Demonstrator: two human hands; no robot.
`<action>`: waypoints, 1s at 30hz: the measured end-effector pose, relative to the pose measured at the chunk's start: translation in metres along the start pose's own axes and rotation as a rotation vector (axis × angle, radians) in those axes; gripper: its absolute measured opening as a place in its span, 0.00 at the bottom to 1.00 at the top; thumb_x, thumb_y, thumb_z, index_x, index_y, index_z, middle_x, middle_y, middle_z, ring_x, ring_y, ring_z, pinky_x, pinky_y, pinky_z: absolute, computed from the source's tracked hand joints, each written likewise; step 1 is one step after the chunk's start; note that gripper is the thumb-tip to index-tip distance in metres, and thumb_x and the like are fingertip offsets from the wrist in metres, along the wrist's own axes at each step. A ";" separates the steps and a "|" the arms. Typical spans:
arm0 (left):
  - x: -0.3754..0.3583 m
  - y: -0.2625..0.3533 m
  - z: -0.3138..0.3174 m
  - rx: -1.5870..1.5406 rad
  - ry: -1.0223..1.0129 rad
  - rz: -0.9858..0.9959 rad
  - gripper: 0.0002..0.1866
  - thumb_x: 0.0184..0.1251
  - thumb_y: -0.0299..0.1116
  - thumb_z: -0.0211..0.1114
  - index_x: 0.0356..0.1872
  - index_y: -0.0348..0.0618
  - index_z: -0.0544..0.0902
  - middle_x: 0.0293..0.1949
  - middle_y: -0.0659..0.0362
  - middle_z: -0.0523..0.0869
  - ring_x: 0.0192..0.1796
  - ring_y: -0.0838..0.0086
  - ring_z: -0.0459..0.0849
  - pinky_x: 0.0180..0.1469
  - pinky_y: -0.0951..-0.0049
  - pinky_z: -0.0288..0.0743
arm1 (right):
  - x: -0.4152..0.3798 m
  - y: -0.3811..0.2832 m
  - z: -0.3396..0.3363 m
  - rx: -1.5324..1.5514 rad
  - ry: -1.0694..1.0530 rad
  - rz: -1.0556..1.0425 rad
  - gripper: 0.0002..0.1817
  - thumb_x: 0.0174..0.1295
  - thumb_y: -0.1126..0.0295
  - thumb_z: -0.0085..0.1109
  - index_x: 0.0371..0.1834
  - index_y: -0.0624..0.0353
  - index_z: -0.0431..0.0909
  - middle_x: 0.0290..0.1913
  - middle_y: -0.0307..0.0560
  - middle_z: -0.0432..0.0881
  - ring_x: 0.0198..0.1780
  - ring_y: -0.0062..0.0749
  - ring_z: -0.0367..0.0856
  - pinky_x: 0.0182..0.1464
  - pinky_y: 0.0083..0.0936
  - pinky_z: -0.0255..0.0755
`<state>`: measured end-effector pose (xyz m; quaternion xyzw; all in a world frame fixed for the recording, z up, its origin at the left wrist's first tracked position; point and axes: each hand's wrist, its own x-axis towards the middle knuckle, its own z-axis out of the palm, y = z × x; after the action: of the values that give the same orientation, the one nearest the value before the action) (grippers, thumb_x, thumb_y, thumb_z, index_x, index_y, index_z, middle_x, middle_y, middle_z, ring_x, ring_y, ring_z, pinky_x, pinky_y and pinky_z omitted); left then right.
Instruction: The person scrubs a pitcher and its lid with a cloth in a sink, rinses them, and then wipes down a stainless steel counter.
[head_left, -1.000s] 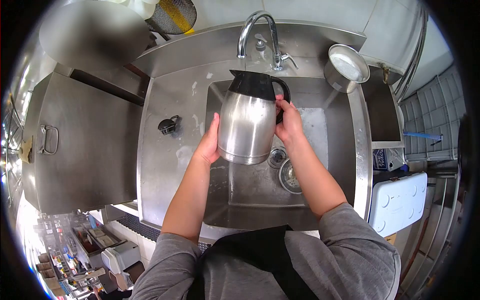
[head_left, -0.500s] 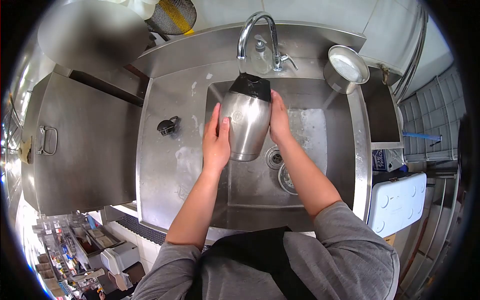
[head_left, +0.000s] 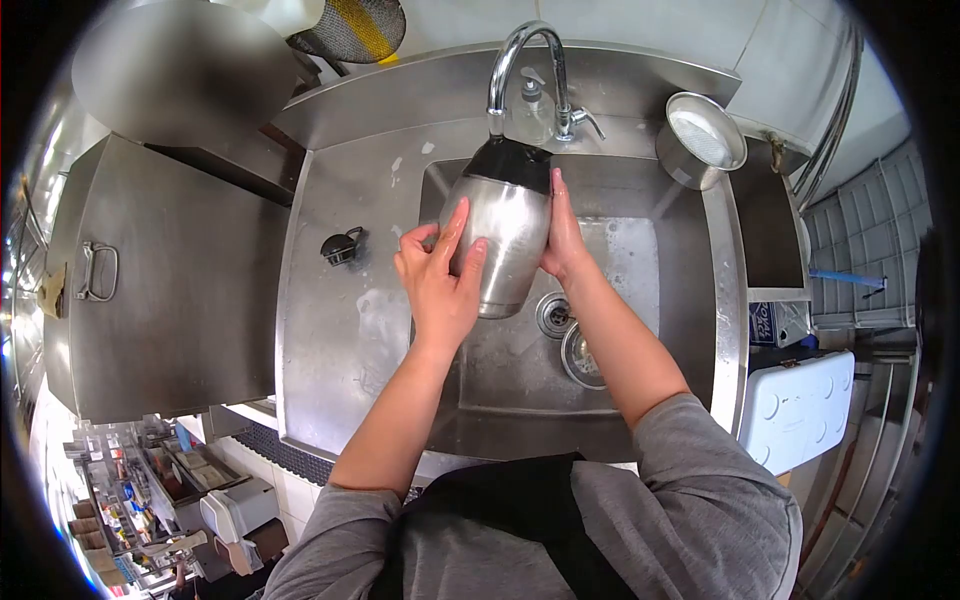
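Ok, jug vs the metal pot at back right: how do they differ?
The jug is held between the left hand and right hand; the pot rests unheld. The jug has a black top; the pot has a silvery rim. Both have silvery metal bodies.

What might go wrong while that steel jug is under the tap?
The silver steel jug with a black top might slip: some fingers of the left grip appear to stand off its smooth side. Its top could also knock the curved chrome faucet, whose spout is close above.
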<state>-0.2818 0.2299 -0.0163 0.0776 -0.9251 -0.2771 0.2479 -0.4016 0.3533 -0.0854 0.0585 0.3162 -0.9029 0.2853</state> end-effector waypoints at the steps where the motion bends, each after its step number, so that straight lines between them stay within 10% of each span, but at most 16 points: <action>1: 0.000 0.002 -0.001 0.016 -0.001 0.029 0.23 0.64 0.41 0.65 0.62 0.62 0.78 0.47 0.51 0.72 0.51 0.61 0.66 0.57 0.64 0.60 | 0.004 0.001 -0.004 0.022 -0.012 0.008 0.39 0.66 0.33 0.37 0.65 0.55 0.68 0.60 0.50 0.77 0.59 0.41 0.77 0.62 0.41 0.70; 30: -0.038 0.032 -0.006 0.039 0.017 0.125 0.27 0.57 0.32 0.67 0.61 0.56 0.79 0.52 0.46 0.66 0.56 0.58 0.59 0.59 0.62 0.55 | 0.067 0.014 -0.023 0.145 -0.314 0.135 0.16 0.71 0.60 0.45 0.44 0.59 0.80 0.38 0.41 0.84 0.36 0.24 0.82 0.41 0.24 0.80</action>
<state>-0.2464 0.2645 -0.0094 0.0267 -0.9312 -0.2422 0.2712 -0.4512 0.3262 -0.1300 -0.0414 0.1973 -0.9001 0.3861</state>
